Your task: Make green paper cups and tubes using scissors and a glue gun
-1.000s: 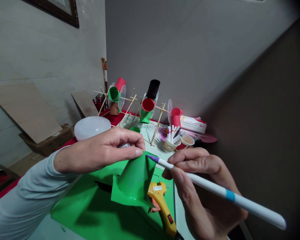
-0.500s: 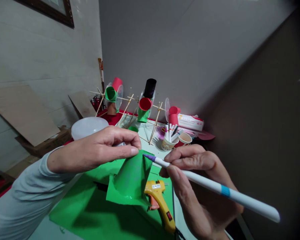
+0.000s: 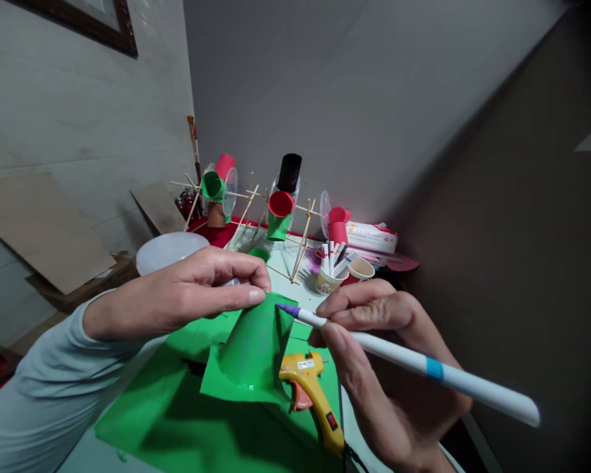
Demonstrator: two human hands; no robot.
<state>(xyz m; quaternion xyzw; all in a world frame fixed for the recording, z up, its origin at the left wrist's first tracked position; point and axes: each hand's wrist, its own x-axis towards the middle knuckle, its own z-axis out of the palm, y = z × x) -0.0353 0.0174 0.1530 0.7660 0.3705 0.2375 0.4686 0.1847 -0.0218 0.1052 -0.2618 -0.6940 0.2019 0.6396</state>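
**Marker tip on the green cone, pinch holding at the top**

Watching the head feed remotely. Biggest thing first: the green sheet (image 3: 157,407) covers the near table, and the green cone (image 3: 253,351) stands on it near centre frame. My left hand (image 3: 187,295) comes in from 9 o'clock, thumb and fingers closed in a pinch on the cone's top edge. My right hand (image 3: 379,348), at 3 o'clock of the cone, is wrapped round the white marker (image 3: 414,364), its purple tip touching the cone's upper right edge. A yellow glue gun (image 3: 312,397) lies at 5 o'clock of the cone, just beside its base. The cup of markers (image 3: 328,279) sits further back at 1 o'clock.

I reckon doing this well means a firm pinch so the cone can't twist, and light marker pressure so the thin wall doesn't buckle.

Versus 1 second ago: hardly anything. Same grips, the tip hasn't left that edge, and everything has slid a bit left in frame, which looks like head movement.
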